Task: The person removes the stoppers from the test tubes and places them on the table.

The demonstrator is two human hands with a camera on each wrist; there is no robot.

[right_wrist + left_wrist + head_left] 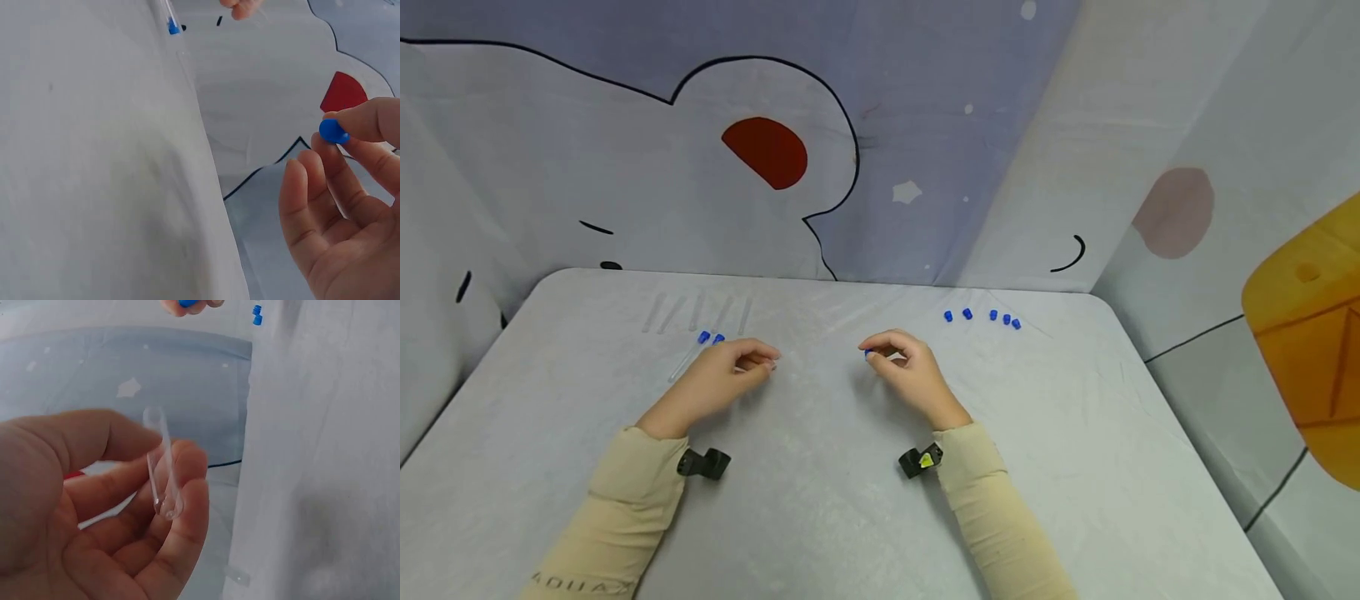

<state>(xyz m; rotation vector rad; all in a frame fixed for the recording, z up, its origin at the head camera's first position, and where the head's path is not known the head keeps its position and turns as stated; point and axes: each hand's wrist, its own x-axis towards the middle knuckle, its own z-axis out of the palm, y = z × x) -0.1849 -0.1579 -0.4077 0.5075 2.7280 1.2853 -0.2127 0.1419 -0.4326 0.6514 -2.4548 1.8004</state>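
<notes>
My left hand [718, 375] pinches a clear test tube [164, 481] between thumb and fingers; the left wrist view shows its rounded end by the fingers. Opposite it, over the middle of the table, my right hand [913, 375] holds a small blue cap [333, 131] between thumb and fingertips. The two hands are apart, with the tube and cap not touching. Beside the left hand lie two tubes with blue caps [703, 337], one of them mostly hidden behind that hand.
Several uncapped clear tubes [696, 312] lie in a row at the back left of the pale table [820, 517]. Several loose blue caps [993, 315] sit at the back right. A printed cloth [925, 150] hangs behind the table's far edge.
</notes>
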